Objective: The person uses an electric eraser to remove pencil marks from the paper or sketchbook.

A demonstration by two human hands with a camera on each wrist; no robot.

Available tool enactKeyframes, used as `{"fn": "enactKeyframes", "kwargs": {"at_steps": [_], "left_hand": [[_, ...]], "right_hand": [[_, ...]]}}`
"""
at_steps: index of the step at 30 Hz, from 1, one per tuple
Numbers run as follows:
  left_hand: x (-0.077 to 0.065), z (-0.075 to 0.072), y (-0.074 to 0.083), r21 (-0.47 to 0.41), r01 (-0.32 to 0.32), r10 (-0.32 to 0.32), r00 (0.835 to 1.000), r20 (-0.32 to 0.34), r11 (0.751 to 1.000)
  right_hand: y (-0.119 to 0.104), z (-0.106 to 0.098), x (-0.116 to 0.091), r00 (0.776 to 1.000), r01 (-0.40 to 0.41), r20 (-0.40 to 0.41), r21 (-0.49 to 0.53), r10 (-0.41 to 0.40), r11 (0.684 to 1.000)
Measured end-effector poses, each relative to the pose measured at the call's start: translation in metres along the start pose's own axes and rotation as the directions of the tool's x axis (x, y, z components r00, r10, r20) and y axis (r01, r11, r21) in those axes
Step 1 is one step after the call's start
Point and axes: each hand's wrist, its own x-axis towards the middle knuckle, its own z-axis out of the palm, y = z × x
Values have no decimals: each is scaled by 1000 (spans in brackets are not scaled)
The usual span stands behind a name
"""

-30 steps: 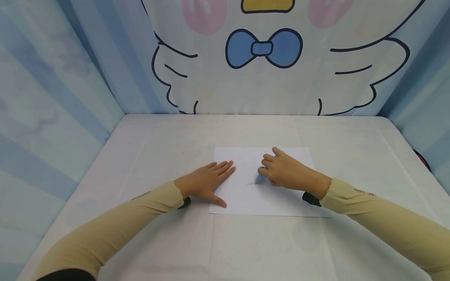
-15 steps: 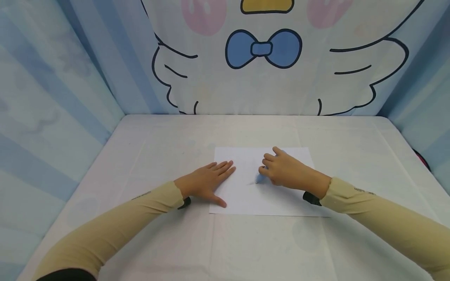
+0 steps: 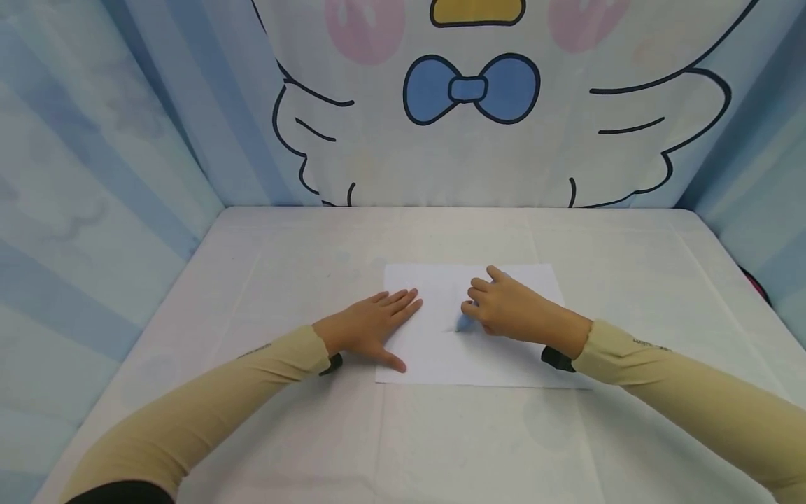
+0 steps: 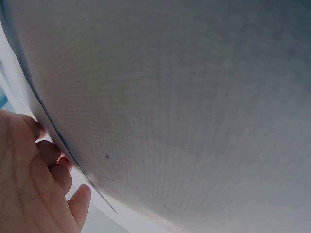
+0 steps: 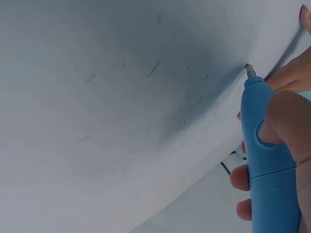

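A white sheet of paper (image 3: 428, 360) lies flat on the table. My left hand (image 3: 368, 327) rests on its left edge, fingers spread and thumb apart. My right hand (image 3: 513, 306) grips a blue electric eraser (image 5: 272, 170) over the middle of the sheet. In the right wrist view the thumb (image 5: 286, 119) presses on its round button, with the other fingers curled round the far side. Its narrow grey tip (image 5: 250, 71) touches the paper. A faint grey mark (image 3: 448, 330) shows beside the tip. Several dark crumbs (image 5: 200, 99) are scattered over the sheet.
A white cloth covers the table (image 3: 302, 434). Behind it hangs a curtain (image 3: 466, 157) printed with a cartoon figure and a blue bow tie. More blue and white curtain (image 3: 82, 210) closes in the left side, and another the right.
My right hand makes small shifts with the electric eraser: slightly right, then back left and a little nearer. The grey mark beside the tip looks fainter. The left hand stays in place.
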Motion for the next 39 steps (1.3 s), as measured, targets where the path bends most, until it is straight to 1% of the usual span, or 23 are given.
{"fn": "enactKeyframes", "kwargs": {"at_steps": [6,16,20,25,39], "left_hand": [[-1,0,1,-15,-6,6,1000,-2,1000],[-2,-2,2,-5,-8,8,1000,0,1000],[-2,-2,2,-10,-5,5,1000,2,1000],[-2,-2,1,-6,-6,6,1000,4,1000],[-1,-1,1,2,2,-2,1000,-1,1000]], "right_hand": [[-1,0,1,1000,-12,5,-5,12,1000],[-2,0,2,1000,-11,-10,6,11,1000],[-2,0,4,1000,-27,-14,5,28,1000],[-3,0,5,1000,-11,-23,10,12,1000],[-3,-2,6,1000,-17,8,7,16,1000]]}}
